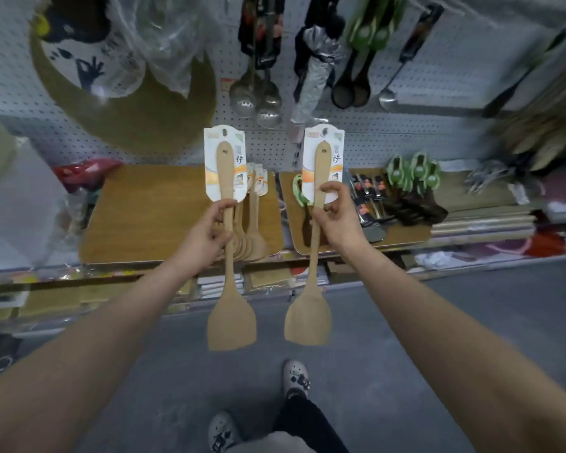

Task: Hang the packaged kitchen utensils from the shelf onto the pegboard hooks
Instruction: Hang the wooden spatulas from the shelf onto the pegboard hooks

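Two carded wooden spatulas, print illegible, stood upright before the pegboard [389,138]: my left hand [209,230] clamped one [231,282], right hand [337,214] the other [311,289].

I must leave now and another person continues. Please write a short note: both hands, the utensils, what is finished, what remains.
Left hand: holds one carded wooden spatula by its handle.
Right hand: holds a second carded wooden spatula.
Both are upright before the pegboard, not yet hooked.
More carded spatulas lie on the shelf.
Left: hang these two, then the pile.
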{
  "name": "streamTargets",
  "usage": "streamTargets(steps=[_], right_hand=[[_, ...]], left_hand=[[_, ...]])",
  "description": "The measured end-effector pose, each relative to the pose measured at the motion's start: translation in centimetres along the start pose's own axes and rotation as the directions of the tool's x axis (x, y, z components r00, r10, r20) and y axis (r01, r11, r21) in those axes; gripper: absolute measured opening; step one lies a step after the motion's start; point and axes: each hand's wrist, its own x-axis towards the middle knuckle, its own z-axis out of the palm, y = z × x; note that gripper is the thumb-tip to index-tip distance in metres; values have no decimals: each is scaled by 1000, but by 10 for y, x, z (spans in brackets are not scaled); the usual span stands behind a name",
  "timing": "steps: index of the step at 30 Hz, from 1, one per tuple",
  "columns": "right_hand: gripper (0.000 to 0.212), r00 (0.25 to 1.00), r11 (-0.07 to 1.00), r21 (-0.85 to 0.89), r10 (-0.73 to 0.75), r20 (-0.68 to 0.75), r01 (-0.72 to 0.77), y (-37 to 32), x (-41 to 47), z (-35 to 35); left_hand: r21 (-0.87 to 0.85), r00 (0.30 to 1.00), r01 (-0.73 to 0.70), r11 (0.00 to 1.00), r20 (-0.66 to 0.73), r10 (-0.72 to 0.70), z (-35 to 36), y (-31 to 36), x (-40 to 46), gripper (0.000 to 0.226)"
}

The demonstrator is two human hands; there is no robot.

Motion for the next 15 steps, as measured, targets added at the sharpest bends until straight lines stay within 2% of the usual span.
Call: streamTargets(steps=[3,8,15], right_hand=[[49,996,1000,23,15,-93,-13,15,-15,-55],[42,959,1000,26,17,-284,-10,47,-34,-165],[31,892,999,9,48,-450,-49,97,-56,-337]], left_hand=[[17,995,-67,998,74,65,42,31,14,80],[22,964,-148,989,225,139,131,91,37,67],[42,905,-265,963,357,233,294,187,77,57]])
